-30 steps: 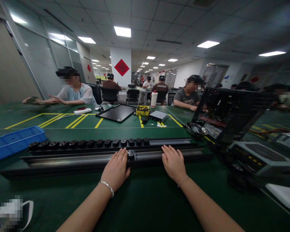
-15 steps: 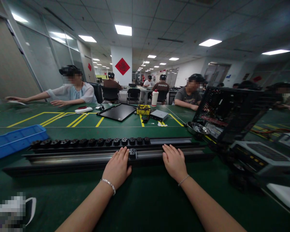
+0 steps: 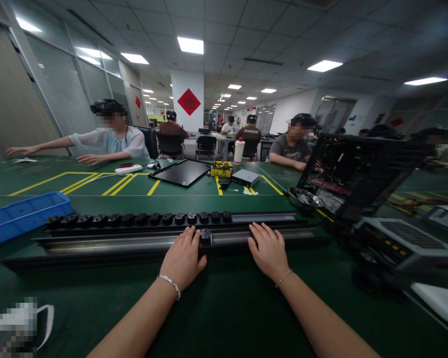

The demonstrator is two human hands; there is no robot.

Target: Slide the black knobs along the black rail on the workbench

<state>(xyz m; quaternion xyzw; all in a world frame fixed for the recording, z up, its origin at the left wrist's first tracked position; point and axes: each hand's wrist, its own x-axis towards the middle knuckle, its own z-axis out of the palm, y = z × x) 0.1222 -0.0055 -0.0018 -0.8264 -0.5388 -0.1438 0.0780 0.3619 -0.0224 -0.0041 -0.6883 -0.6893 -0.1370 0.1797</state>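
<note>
Two long black strips lie side by side on the green table. Several black socket modules (image 3: 155, 219) fill most of the far strip (image 3: 265, 217), leaving a bare silvery stretch at its right end. In the near strip (image 3: 112, 244) sits a single socket module (image 3: 205, 236), around the middle of its metal channel. My left hand (image 3: 182, 258) rests on the near strip with its fingers stretched out, their tips just left of that module. Farther right, my right hand (image 3: 269, 251) lies on the same strip, fingers extended. Neither hand is closed round anything; what is under the palms is hidden.
A blue tray (image 3: 30, 216) stands at the left. On the right are an open computer case (image 3: 362, 174), a metal bowl (image 3: 305, 198) and a power supply unit (image 3: 406, 243). Across the table lie a flat black screen (image 3: 181, 173) and a grey box (image 3: 245, 177); co-workers sit beyond.
My left hand and the single module have shifted very slightly right. My right hand has moved a touch left. A co-worker's hand at the far left has moved slightly.
</note>
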